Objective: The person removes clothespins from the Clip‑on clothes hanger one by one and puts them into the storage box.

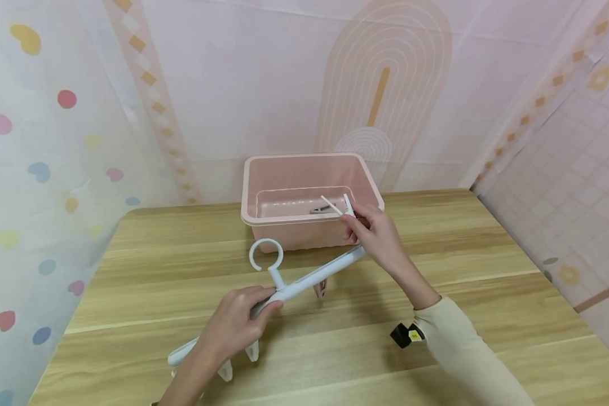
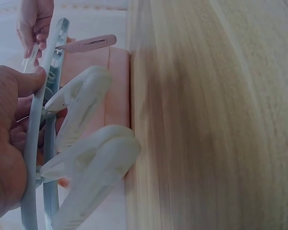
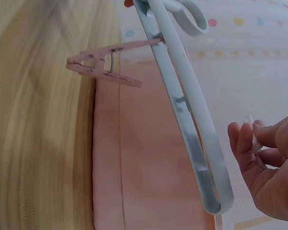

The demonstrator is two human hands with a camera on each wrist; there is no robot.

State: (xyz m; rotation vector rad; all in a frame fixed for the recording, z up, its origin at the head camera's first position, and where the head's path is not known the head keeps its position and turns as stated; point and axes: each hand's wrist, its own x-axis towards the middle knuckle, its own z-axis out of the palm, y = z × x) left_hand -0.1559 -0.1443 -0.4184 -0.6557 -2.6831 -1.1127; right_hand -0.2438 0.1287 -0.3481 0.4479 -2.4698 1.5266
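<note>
My left hand (image 1: pixel 241 321) grips a pale blue clip hanger (image 1: pixel 312 277) by its bar, just beside the hook, and holds it tilted above the table. From the bar hang a pink clothespin (image 3: pixel 105 62) on the right side and white clothespins (image 2: pixel 84 105) by the left hand. Over the front rim of the pink bin (image 1: pixel 279 219), my right hand (image 1: pixel 375 231) pinches a white clothespin (image 1: pixel 348 206) between thumb and fingers, its two legs spread. That hand is near the hanger's right end. Most of this clothespin is hidden by fingers in the right wrist view.
Inside the bin lies a greyish clothespin (image 1: pixel 322 210). The bin stands at the back of the wooden table (image 1: pixel 436 254), against a patterned curtain (image 1: pixel 264 84). A small black device (image 1: pixel 401 335) shows beside the right sleeve (image 1: pixel 462 344).
</note>
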